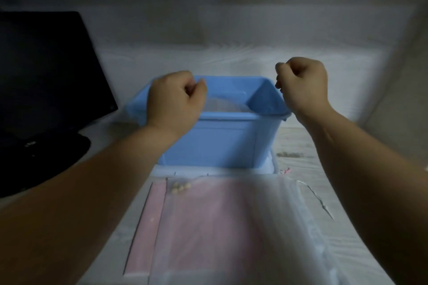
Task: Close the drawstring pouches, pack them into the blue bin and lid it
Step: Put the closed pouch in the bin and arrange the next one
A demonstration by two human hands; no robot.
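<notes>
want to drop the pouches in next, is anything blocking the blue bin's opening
Nothing visible blocks it: the blue bin has no lid on, and the left hand and right hand flank the opening.

A plain grey-white wall [208,7] ran across 12 o'clock under dim, soft light. At 9 o'clock a black monitor [41,71] stood on its dark base [60,148]. The table [231,58] wore a pale, wrinkled covering out to 3 o'clock.
</notes>
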